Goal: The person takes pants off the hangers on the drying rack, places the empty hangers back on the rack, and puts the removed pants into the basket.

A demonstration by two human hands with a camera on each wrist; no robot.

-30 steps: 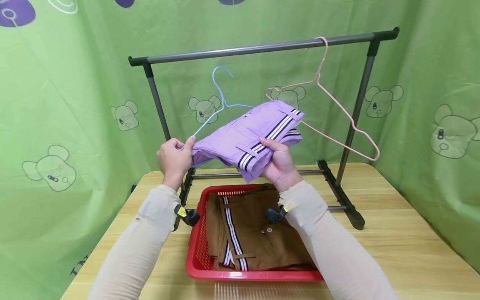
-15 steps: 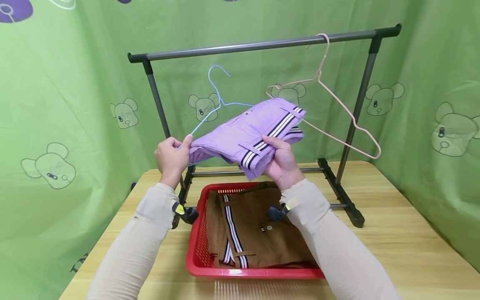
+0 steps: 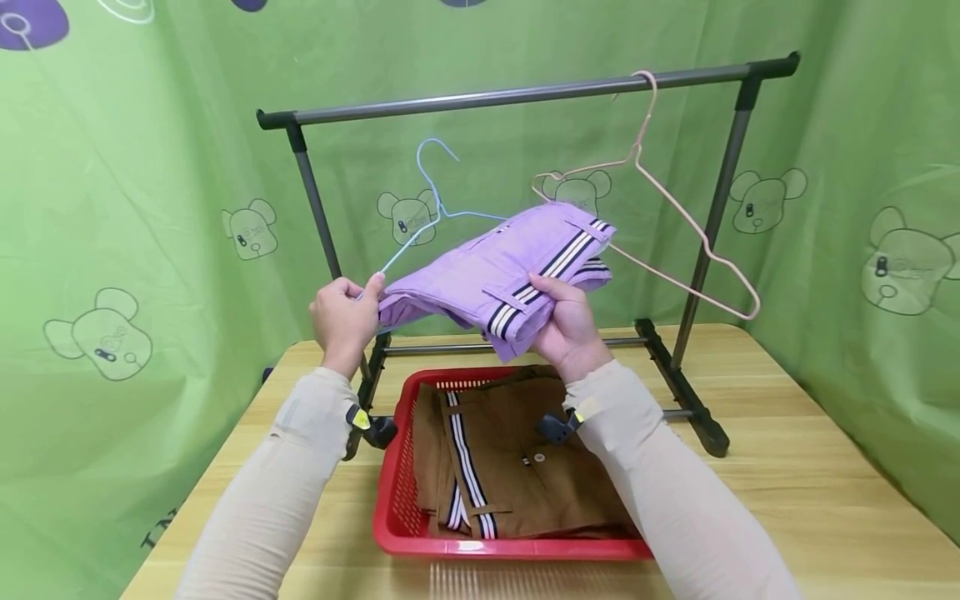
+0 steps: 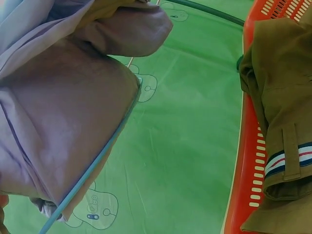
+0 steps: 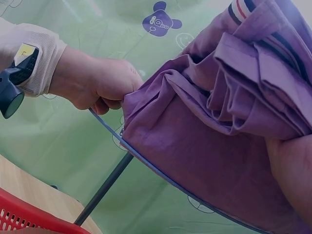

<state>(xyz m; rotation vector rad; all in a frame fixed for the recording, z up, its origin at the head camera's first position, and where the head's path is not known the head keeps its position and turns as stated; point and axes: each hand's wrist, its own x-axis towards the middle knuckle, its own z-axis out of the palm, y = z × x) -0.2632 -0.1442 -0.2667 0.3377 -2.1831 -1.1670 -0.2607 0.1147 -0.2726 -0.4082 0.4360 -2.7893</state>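
Note:
Folded purple pants point(image 3: 480, 275) with a striped waistband hang over a blue wire hanger point(image 3: 408, 242), held up in front of the rack. My left hand point(image 3: 347, 321) grips the hanger's left corner beside the pants' edge. With thumb on top, my right hand point(image 3: 566, 329) pinches the waistband; its other fingers are hidden beneath the cloth. In the right wrist view, the hanger's lower bar runs along the underside of the purple pants point(image 5: 195, 161). The left wrist view shows the cloth point(image 4: 68, 112) draped against the blue bar point(image 4: 87, 170).
Below the hands, a red basket point(image 3: 435, 547) holds folded brown pants point(image 3: 510, 467) on a wooden table point(image 3: 810, 467). Behind stands a grey garment rack point(image 3: 480, 102), with a pink hanger point(image 3: 678, 204) hooked on its bar at the right. Green curtains point(image 3: 150, 208) surround the table.
The right hand and the waistband have shifted slightly to the right. The blue hanger and left hand have moved a little left. Both grips look the same.

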